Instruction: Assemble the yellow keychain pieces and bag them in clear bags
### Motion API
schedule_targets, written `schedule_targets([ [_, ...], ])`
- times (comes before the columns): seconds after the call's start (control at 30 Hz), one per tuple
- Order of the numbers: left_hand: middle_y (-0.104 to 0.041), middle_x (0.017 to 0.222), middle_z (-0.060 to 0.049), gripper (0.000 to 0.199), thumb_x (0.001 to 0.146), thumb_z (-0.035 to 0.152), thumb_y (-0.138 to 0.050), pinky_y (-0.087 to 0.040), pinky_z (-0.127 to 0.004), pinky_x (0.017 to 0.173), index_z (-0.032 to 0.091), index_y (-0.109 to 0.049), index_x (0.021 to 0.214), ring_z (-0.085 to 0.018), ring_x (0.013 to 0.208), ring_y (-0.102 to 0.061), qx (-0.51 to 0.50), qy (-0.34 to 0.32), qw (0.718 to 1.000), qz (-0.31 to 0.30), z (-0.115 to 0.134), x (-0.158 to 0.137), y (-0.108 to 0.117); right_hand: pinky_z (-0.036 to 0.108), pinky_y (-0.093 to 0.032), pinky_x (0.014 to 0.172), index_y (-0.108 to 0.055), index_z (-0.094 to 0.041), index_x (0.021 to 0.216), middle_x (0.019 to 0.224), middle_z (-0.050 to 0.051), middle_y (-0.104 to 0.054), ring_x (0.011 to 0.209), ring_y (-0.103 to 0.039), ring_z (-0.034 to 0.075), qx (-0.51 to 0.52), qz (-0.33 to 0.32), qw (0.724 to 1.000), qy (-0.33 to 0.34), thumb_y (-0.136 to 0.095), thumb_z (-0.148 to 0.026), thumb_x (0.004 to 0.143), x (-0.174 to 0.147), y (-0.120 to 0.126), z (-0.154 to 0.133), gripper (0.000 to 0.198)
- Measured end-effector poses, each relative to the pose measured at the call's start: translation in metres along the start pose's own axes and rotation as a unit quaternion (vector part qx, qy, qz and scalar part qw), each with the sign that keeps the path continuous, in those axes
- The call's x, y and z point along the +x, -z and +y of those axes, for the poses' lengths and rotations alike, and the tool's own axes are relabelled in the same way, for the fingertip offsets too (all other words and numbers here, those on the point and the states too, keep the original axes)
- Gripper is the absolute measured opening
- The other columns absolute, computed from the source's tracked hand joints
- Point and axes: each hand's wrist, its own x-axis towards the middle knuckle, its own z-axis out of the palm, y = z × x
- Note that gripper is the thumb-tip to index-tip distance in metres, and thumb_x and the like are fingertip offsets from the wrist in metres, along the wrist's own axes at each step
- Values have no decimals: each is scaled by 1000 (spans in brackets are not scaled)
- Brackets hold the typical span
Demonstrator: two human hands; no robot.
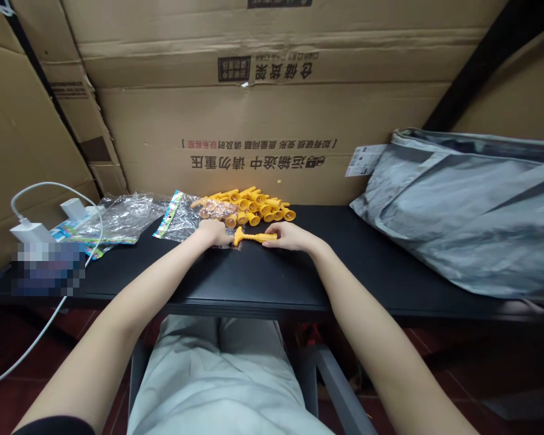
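Observation:
My right hand is closed on one end of a yellow plastic toy with a T-shaped end, which lies level just above the black table. Its T-shaped end points left and comes close to the fingertips of my left hand. That hand is closed over the near edge of a clear plastic bag with a colourful header strip; its fingertips are partly hidden. Behind both hands lies a heap of similar yellow toys with cone-shaped ends, some of them seen through clear plastic.
More clear bags lie to the left. Beside them are a white charger, its cable and a blurred-out object. A large grey bag occupies the right side of the black table. Cardboard walls the back.

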Motion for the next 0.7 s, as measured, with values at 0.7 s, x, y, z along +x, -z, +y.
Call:
schedule_targets([
  [0.7,-67,78,-5,20,86,29,-46,-41,-26,66,18,-61,81,-18,74,-62,-127,-131,966,184,0,-13,-16,25,-41,60,-71,-15,93,77,3,-66,63,-54,14,73,83,982,156,-69,-31,70,8,-24,-6,29],
])
